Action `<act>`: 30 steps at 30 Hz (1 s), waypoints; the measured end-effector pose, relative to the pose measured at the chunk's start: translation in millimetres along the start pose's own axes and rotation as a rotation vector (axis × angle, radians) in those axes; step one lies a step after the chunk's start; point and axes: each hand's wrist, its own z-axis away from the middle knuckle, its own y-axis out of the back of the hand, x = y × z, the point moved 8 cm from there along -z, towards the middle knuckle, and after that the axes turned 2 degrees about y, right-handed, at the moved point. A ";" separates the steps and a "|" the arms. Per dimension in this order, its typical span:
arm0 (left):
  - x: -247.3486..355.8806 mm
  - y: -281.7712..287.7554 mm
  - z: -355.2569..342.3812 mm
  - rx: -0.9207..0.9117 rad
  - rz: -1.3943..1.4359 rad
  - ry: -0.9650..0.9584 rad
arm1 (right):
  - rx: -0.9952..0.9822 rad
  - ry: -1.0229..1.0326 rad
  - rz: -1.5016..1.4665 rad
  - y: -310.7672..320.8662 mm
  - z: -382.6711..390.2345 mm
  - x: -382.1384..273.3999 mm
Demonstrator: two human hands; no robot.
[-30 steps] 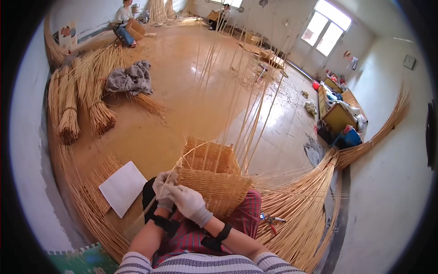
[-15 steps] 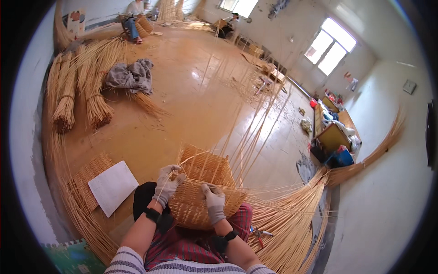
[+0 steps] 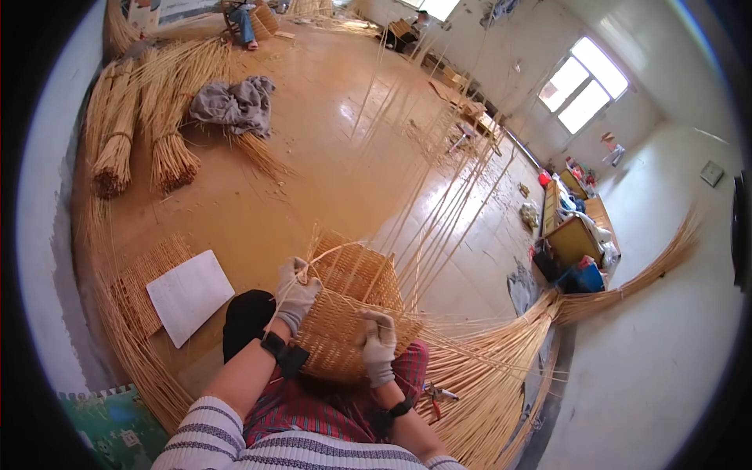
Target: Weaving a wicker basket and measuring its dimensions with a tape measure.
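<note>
A half-woven wicker basket [image 3: 333,337] rests on my lap, with long upright stakes [image 3: 446,219] rising from it and leaning to the right. My gloved left hand [image 3: 296,294] grips pale weaving strands at the basket's upper left corner. My gloved right hand [image 3: 377,345] has its fingers curled on strands at the front rim, toward the right. Loose strands trail from there across a fanned bundle of canes [image 3: 486,368] on the floor. Pliers with red handles [image 3: 435,399] lie beside my right knee.
A woven mat [image 3: 141,282] with a white sheet [image 3: 189,298] lies left. Cane bundles [image 3: 117,149] and grey cloth [image 3: 233,106] are beyond. Co-workers [image 3: 244,27] sit at the far wall. A cluttered cabinet [image 3: 572,243] stands by the right wall; a green foam mat [image 3: 106,427] is bottom left.
My hands were together at the left corner, then separated; the right moved to the front rim and has shifted slightly rightward. The left hand has risen slightly, and the view has shifted.
</note>
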 end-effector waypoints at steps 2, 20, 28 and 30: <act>10.2 13.3 15.9 0.078 0.113 0.029 | 0.076 -0.172 -0.142 26.7 4.4 26.9; 98.7 -36.0 92.1 -0.515 -0.945 -0.528 | 0.043 0.313 0.487 28.2 -49.2 -64.3; 139.2 -100.5 138.2 -0.638 -0.790 -0.708 | -0.061 0.449 0.830 74.0 -40.0 -72.4; 138.0 -111.0 138.3 -0.689 -0.876 -0.635 | -0.050 0.538 0.849 62.4 -65.1 -86.0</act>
